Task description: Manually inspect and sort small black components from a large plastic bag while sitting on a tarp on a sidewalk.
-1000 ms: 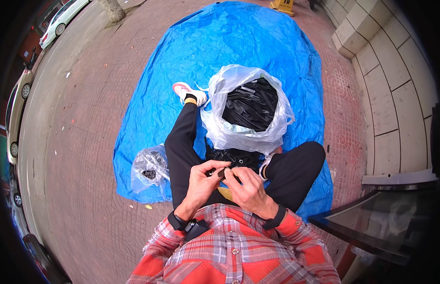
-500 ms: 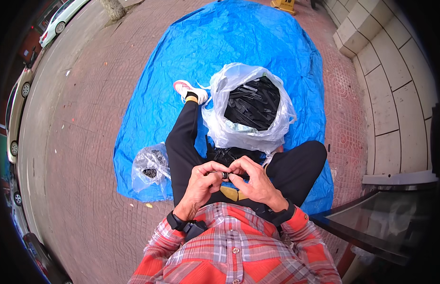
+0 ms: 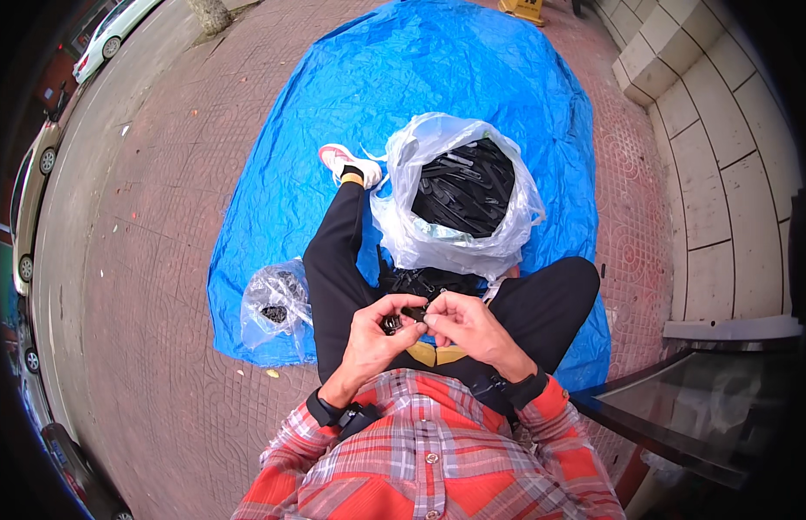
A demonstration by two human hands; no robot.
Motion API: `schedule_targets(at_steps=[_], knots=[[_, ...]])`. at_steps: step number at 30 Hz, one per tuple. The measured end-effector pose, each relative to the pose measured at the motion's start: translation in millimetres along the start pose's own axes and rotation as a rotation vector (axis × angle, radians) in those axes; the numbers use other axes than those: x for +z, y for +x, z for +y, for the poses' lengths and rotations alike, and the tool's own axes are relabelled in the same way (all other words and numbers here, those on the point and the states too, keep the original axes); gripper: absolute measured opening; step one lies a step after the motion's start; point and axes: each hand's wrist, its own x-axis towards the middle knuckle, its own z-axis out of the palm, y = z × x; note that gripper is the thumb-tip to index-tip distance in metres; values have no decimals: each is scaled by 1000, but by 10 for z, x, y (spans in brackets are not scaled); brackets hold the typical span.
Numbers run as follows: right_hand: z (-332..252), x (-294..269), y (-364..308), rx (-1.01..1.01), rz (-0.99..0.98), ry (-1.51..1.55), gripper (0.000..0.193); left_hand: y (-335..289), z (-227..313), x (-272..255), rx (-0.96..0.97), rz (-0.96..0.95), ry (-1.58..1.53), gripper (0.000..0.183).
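Over my lap, both hands are close together on a small black plastic piece (image 3: pixel 414 313). My left hand (image 3: pixel 372 342) is closed, pinching one end between thumb and fingertips. Small shiny dark metal-looking bits (image 3: pixel 391 324) sit in the curl of its fingers; their exact kind is too small to make out. With thumb and forefinger, my right hand (image 3: pixel 476 332) pinches the piece's other end. Just beyond my hands, between my legs, lies a pile of black plastic pieces (image 3: pixel 429 282). Past it stands a large open clear plastic bag (image 3: pixel 398 212) full of long, narrow black plastic pieces (image 3: pixel 463 191).
A blue tarp (image 3: pixel 333 95) spreads under me over red paving (image 3: pixel 160 260). Beside my left leg rests a small clear bag (image 3: pixel 277 299) with dark bits inside. A tiled wall (image 3: pixel 706 173) and a dark-framed glass panel (image 3: pixel 689 403) are on the right; parked cars line the far left.
My fingertips have drawn slightly apart and turned, so the black piece shows more between them. Shiny bits now show in my left hand's curled fingers. The bags stay put.
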Motion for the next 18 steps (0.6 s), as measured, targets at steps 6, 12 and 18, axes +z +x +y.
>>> schedule_targets(at_steps=[6, 12, 18], knots=[[-37, 83, -51, -93, 37, 413, 19, 37, -147, -88, 172, -8, 36, 19], [-139, 99, -31, -67, -10, 372, 27, 29, -194, -96, 30, -17, 40, 14], [59, 72, -19, 81, 10, 733, 20, 21, -213, -2, 89, 6, -29, 16]])
